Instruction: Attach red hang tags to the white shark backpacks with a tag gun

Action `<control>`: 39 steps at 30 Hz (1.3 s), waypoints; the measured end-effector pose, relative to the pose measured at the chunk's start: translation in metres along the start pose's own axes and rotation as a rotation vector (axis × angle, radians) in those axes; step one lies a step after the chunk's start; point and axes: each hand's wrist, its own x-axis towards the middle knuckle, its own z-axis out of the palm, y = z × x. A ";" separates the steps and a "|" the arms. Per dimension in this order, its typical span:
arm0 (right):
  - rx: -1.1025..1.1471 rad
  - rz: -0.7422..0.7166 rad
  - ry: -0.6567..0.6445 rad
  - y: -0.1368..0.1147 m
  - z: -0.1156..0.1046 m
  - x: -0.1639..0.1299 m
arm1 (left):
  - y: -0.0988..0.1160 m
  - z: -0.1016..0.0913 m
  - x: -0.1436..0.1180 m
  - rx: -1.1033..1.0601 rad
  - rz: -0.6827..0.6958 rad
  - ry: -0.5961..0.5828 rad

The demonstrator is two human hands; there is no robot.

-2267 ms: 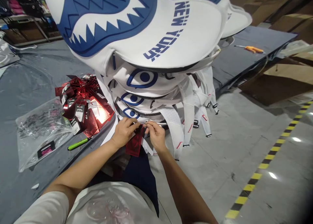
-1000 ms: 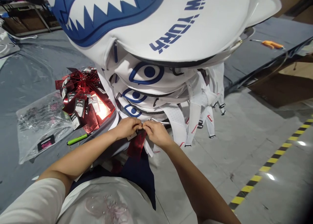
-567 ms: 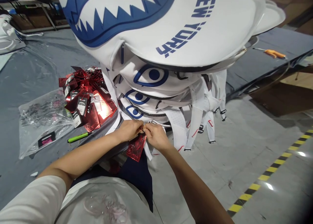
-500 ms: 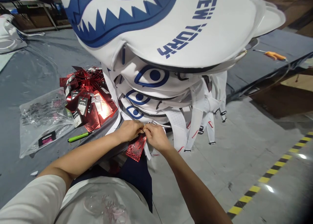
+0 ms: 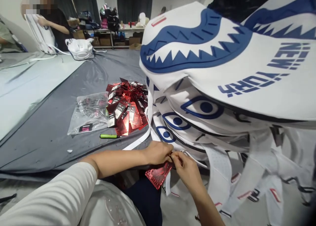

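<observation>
My left hand (image 5: 160, 152) and my right hand (image 5: 186, 168) meet at the lowest bag's near side, both closed with fingertips pinched together. A shiny red hang tag (image 5: 159, 176) dangles just below the fingertips, its upper end at the pinch. Whatever thin cord lies between the fingers is too small to make out. Above and to the right rises a stack of white backpacks (image 5: 170, 133) with blue eyes, a toothed blue mouth and "NEW YORK" lettering. White straps (image 5: 219, 173) hang from the bags on the right.
On the grey-covered table (image 5: 56, 120) lie a heap of red hang tags (image 5: 128, 114), a clear plastic bag (image 5: 91, 112) and a green pen-like tool (image 5: 108, 136). Farther back is another white backpack (image 5: 80, 48). A person (image 5: 58, 25) at the far left handles a white bag.
The view has swung up and left, bringing the far table and a person into sight. Both hands still pinch at the top of the red hang tag, which hangs more tilted now.
</observation>
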 end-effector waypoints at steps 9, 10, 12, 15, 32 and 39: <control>0.253 0.156 0.104 0.001 0.009 0.002 | 0.003 -0.001 -0.002 -0.013 -0.121 0.019; 0.285 0.176 0.114 0.001 0.009 0.002 | 0.004 -0.001 -0.003 -0.015 -0.125 0.023; 0.306 0.174 0.114 0.001 0.008 0.002 | 0.006 -0.002 -0.005 -0.018 -0.116 0.012; 0.304 0.127 0.120 0.002 0.008 0.002 | 0.008 -0.003 -0.008 -0.003 -0.125 0.016; 0.356 0.309 0.185 0.009 0.007 -0.006 | 0.002 -0.002 -0.001 -0.175 -0.007 -0.025; 0.352 0.319 0.214 0.004 0.012 -0.007 | -0.002 0.000 -0.002 -0.206 0.007 -0.033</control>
